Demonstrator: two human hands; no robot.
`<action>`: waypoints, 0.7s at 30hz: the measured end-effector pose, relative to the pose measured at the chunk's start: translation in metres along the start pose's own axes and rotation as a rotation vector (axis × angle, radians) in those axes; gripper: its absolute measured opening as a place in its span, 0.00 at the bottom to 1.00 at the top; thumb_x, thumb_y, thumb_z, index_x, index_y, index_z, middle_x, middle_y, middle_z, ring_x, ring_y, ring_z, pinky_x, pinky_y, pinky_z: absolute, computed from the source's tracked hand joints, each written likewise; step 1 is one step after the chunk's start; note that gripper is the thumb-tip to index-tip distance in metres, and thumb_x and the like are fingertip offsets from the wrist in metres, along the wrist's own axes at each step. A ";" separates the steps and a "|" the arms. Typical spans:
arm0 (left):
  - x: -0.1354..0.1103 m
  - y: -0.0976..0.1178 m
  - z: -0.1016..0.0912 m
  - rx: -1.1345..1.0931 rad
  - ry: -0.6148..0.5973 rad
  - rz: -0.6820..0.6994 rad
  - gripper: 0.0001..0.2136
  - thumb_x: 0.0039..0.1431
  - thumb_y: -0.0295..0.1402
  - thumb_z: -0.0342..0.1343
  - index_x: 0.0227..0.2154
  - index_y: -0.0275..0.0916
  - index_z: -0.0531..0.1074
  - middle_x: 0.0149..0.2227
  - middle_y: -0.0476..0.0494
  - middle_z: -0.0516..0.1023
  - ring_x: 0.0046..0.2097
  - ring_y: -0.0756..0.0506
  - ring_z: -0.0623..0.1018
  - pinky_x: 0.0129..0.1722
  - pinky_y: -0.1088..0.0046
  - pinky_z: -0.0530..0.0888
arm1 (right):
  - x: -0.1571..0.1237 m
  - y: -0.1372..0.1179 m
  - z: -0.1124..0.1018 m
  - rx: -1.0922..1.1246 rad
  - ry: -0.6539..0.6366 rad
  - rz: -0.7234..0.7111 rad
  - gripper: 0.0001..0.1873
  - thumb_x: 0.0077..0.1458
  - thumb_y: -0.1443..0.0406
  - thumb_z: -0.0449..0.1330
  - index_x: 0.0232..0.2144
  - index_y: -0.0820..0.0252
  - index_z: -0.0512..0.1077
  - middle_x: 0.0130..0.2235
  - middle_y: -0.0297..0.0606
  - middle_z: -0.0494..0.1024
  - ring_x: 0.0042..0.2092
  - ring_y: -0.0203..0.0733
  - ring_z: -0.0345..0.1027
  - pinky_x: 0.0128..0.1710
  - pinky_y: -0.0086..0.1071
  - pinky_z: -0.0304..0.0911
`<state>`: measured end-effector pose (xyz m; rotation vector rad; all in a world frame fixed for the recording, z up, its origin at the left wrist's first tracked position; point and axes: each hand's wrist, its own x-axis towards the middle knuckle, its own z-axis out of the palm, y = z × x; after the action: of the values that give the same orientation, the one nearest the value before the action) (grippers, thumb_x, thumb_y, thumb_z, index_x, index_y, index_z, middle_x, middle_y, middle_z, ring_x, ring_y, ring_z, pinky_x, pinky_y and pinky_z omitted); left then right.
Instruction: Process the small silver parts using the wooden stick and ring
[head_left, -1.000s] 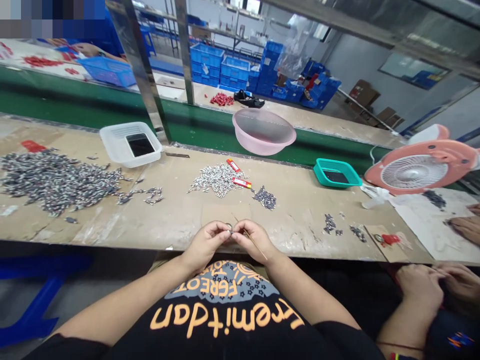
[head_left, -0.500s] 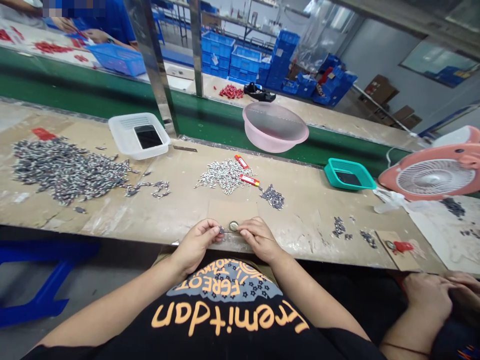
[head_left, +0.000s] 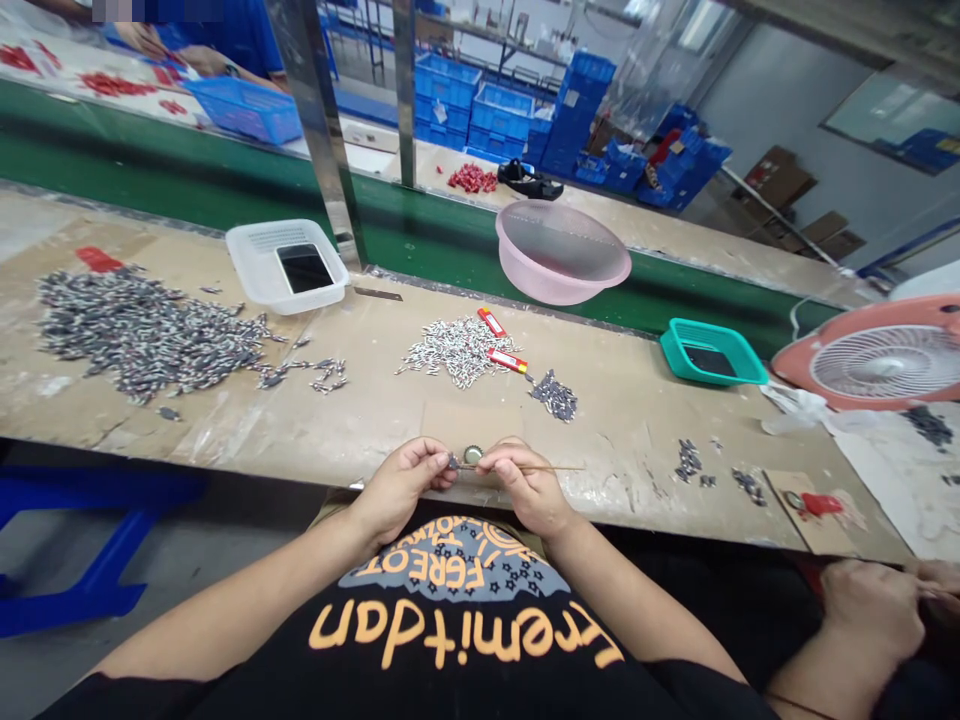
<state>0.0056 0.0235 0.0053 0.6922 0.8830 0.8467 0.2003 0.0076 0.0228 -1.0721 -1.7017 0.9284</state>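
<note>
Phone (head_left: 304, 268) sits in white tray (head_left: 255, 284); left fingers (head_left: 432, 466) pinch a grey piece (head_left: 453, 462), right fingers (head_left: 507, 467) a stick (head_left: 556, 468).

the heap of parts (head_left: 459, 352) lies behind the cap (head_left: 473, 455), right of a tray (head_left: 251, 262), left of a basket (head_left: 694, 371).

The person's left hand (head_left: 409, 478) pinches a small dark grey piece (head_left: 453, 461), while the right hand (head_left: 529, 485) grips a thin stick (head_left: 559, 468) whose tip points at it; whether they touch is too small to tell. A bottle cap (head_left: 473, 455) sits between the hands. Beyond them on the worktable (head_left: 360, 420) lie a heap of whitish pieces (head_left: 454, 352) with two red packets (head_left: 507, 360) at its edge and, just beside it, a smaller dark pile (head_left: 555, 396). A larger grey heap (head_left: 150, 335) spreads to the left, near a clear tray (head_left: 244, 285) holding a phone (head_left: 305, 268).
</note>
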 end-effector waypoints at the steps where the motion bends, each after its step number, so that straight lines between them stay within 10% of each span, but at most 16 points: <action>1: 0.000 0.000 0.000 0.006 -0.005 0.001 0.09 0.52 0.35 0.60 0.30 0.36 0.68 0.26 0.48 0.76 0.31 0.51 0.75 0.35 0.75 0.70 | 0.001 -0.001 0.002 -0.002 -0.005 -0.010 0.13 0.62 0.60 0.51 0.36 0.57 0.74 0.32 0.38 0.77 0.38 0.40 0.69 0.43 0.38 0.64; 21: 0.001 -0.002 -0.003 0.027 -0.004 0.021 0.09 0.52 0.36 0.60 0.30 0.36 0.68 0.25 0.48 0.75 0.30 0.51 0.74 0.35 0.74 0.70 | 0.003 -0.005 0.004 -0.161 -0.029 -0.171 0.10 0.61 0.66 0.51 0.36 0.55 0.73 0.33 0.36 0.78 0.38 0.39 0.69 0.44 0.39 0.62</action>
<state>0.0044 0.0235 0.0020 0.7274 0.8858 0.8536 0.1945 0.0087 0.0269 -1.0019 -1.8859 0.7116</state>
